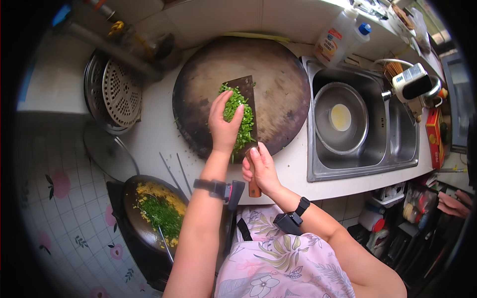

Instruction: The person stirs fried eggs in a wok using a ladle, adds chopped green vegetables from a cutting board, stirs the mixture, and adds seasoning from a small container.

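Observation:
My right hand (pixel 262 167) grips the wooden handle of a cleaver (pixel 249 87). Its broad dark blade lies flat on a large round wooden chopping board (pixel 281 78). A heap of chopped green herbs or scallions (pixel 242 121) sits partly over the blade, along its left side. My left hand (pixel 224 124) curves over the heap's left edge, fingers and thumb spread and apparently touching the greens. A few loose bits are scattered on the board and counter. The blade's lower left part is hidden under the greens.
A wok (pixel 130 208) at lower left holds yellow crumbled food, dark chopped greens and a utensil. Chopsticks (pixel 169 169) lie beside it. Perforated steamer trays (pixel 123 93) lean at the left. On the right, a metal basin (pixel 363 128) with a small bowl sits in the sink (pixel 315 173).

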Demonstrator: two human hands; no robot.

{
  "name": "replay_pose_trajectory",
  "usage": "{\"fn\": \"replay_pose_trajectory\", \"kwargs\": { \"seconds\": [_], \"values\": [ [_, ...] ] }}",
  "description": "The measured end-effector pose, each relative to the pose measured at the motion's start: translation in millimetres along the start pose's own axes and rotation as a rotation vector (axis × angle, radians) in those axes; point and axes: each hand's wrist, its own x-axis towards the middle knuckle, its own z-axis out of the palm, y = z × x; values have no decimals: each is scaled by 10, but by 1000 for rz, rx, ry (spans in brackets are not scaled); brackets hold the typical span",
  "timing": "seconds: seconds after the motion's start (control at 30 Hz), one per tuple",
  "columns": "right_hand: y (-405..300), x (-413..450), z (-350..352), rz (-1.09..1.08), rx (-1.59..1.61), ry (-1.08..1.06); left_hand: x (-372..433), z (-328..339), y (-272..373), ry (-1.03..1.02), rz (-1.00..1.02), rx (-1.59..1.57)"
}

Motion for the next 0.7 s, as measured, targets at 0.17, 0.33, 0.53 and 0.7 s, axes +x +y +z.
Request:
{"fn": "replay_pose_trajectory", "kwargs": {
  "seconds": [0.17,0.33,0.53,0.7],
  "values": [
    [-61,49,18,16,-70,10,54,-12,-35,82,36,46],
    [-224,-135,279,51,-178,-113,29,-350,356,239,62,25],
    [220,-353,764,274,-269,-353,-504,-1407,441,524,3,212],
    [739,-450,1065,417,-449,-571,-1234,-2075,225,758,-190,213]
  ]
}}
